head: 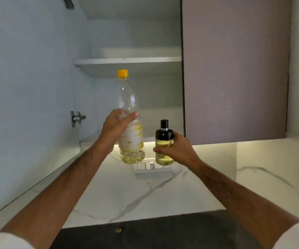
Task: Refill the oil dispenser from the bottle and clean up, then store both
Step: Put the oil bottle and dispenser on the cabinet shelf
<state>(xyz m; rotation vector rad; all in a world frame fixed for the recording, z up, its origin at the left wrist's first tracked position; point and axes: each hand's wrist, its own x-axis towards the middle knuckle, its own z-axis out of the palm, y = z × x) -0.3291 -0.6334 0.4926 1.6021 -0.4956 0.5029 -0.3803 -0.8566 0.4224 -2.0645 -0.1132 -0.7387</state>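
Forearms in pale rolled sleeves (7, 239), raised from the bottom of the frame toward an open wall cabinet. Left hand (115, 127) wrapped round the middle of a tall clear plastic oil bottle (130, 119), yellow cap (123, 73) screwed on, only a shallow pool of yellow oil left at its base. Right hand (176, 149) curled round a short glass oil dispenser (164, 146) with a black pump top, thumb across the front, glass filled with golden oil nearly to the collar. Both containers held upright in the air, side by side but apart, above a white marble-veined backsplash (127, 191) and in front of a white switch plate (153, 167).

Farther back, level with the containers: lit lower edge of the cabinet, its white door (28, 87) swung open to the left, metal hinge (77, 118) showing. Above that, a grey interior with one white shelf (127, 61); ribbed mauve neighbouring door (234, 69) closed on the right.

Judged from the full dispenser and capped bottle: refilling and wiping done, storing step in hand. Next move calls for lifting both onto the cabinet floor, taking care with the tall bottle's cap beneath the shelf, setting each down upright, then releasing and shutting the door.
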